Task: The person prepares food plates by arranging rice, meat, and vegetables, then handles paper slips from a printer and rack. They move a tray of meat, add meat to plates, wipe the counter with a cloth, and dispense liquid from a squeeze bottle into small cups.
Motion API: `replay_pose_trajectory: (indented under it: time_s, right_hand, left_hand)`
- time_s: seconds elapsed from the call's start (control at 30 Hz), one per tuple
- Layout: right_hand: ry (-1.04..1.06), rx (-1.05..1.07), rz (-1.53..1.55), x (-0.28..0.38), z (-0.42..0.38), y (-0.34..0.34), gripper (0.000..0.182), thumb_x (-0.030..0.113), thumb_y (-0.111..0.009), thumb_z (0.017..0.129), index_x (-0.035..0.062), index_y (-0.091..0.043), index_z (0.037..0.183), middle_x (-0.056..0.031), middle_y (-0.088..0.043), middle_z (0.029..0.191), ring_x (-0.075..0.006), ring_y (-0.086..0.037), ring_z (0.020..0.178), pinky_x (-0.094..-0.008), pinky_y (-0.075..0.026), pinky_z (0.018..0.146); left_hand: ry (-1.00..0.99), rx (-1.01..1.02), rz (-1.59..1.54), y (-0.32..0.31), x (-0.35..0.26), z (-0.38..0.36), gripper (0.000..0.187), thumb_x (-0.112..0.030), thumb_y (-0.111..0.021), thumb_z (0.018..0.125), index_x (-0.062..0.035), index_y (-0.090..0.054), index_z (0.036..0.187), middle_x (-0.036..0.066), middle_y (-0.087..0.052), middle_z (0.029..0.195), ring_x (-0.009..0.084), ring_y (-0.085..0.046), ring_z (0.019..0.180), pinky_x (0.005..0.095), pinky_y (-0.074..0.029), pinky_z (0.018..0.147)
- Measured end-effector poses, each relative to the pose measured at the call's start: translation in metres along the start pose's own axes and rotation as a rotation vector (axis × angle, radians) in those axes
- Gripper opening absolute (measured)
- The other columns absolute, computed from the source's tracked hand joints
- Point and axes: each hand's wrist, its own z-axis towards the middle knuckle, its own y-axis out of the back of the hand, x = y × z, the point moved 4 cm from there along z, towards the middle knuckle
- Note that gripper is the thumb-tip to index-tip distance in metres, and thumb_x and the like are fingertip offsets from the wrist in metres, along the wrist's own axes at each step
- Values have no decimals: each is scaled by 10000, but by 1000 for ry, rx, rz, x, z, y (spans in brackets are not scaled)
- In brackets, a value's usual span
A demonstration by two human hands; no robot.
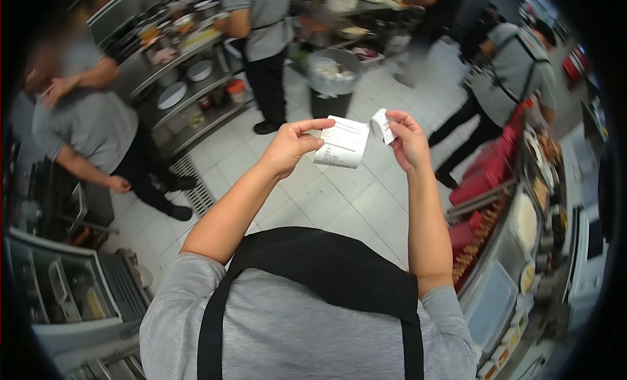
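My left hand pinches the left edge of a printed paper receipt between thumb and fingers. The receipt faces me, and its lower edge curls. To its right, my right hand grips a smaller curled paper slip, also with some print on it. A gap shows between the two papers. Both hands are raised in front of my chest, above the tiled floor, with my black apron below them.
A grey bin with a clear liner stands ahead. Co-workers stand at the left, ahead and right. Steel shelves hold dishes at the left. A counter with a lidded container and red cloth-like covers runs along the right.
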Motion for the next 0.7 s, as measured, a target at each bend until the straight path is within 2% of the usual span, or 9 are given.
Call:
replay_pose_trajectory:
  time_s: [0.03, 0.2, 0.23, 0.33, 0.43, 0.5, 0.6, 0.67, 0.7]
  right_hand:
    - [-74, 61, 19, -17, 24, -21, 163, -6, -538, 832, -13, -640, 959, -109, -646, 931, -196, -621, 840, -302, -503, 706]
    - [-71, 112, -84, -90, 115, -134, 240, -26, -493, 823, -35, -644, 1010, -125, -654, 967, -186, -629, 839, -291, -502, 743]
    - [-60, 112, -148, -97, 125, -143, 249, -29, -486, 820, -34, -645, 1011, -124, -654, 971, -180, -629, 840, -283, -500, 742]
    - [-79, 166, -250, -127, 157, -204, 280, -22, -481, 817, -30, -641, 1047, -111, -654, 992, -152, -622, 848, -248, -490, 718]
    - [-82, 342, -262, -156, 181, -251, 306, -17, -528, 825, -24, -614, 1119, -84, -629, 1075, -126, -602, 870, -240, -484, 724]
    - [19, 445, -223, -171, 199, -277, 335, -39, -536, 814, -16, -606, 1141, -78, -605, 1117, -116, -587, 897, -238, -476, 740]
    - [103, 562, -208, -180, 228, -308, 411, -75, -536, 798, -6, -570, 1202, -65, -573, 1166, -104, -568, 940, -233, -472, 750]
    - [51, 581, -175, -183, 248, -321, 435, -90, -526, 755, 19, -606, 1169, -58, -558, 1196, -137, -555, 1004, -244, -462, 797]
    - [82, 604, -175, -186, 262, -324, 449, -87, -528, 759, 25, -595, 1189, -66, -555, 1206, -142, -556, 1002, -254, -472, 775]
  left_hand:
    - [-18, -36, -7, 30, -7, -6, 421, 61, -573, 802, 10, -564, 1220, 104, -643, 1068, 113, -612, 893, 248, -461, 841]
    - [-59, -219, -16, 158, -35, -38, 462, 62, -553, 812, -5, -524, 1267, 104, -655, 1036, 115, -630, 875, 248, -476, 826]
    - [-68, -268, -8, 167, -37, -43, 480, 71, -542, 806, -12, -517, 1278, 74, -664, 959, 96, -621, 815, 245, -475, 802]
    - [-99, -374, 36, 217, -52, -61, 493, 89, -533, 793, -19, -525, 1274, 50, -644, 970, 75, -597, 779, 235, -469, 774]
    - [-290, -523, 253, 259, -66, -65, 536, 122, -546, 744, -36, -553, 1256, 48, -502, 1221, 53, -519, 792, 204, -451, 768]
    - [-376, -597, 353, 298, -68, -60, 575, 145, -558, 704, -48, -570, 1246, 39, -402, 1357, 41, -452, 802, 175, -434, 764]
    - [-387, -734, 361, 356, -87, -50, 614, 152, -539, 694, -55, -547, 1273, 19, -411, 1358, 33, -458, 793, 166, -428, 761]
    - [-480, -772, 438, 408, -98, -34, 641, 150, -537, 688, -57, -524, 1294, 11, -430, 1342, 30, -464, 795, 166, -426, 766]
    - [-460, -873, 485, 419, -112, -26, 659, 147, -544, 677, -56, -514, 1303, 11, -447, 1327, 33, -473, 808, 172, -433, 762]
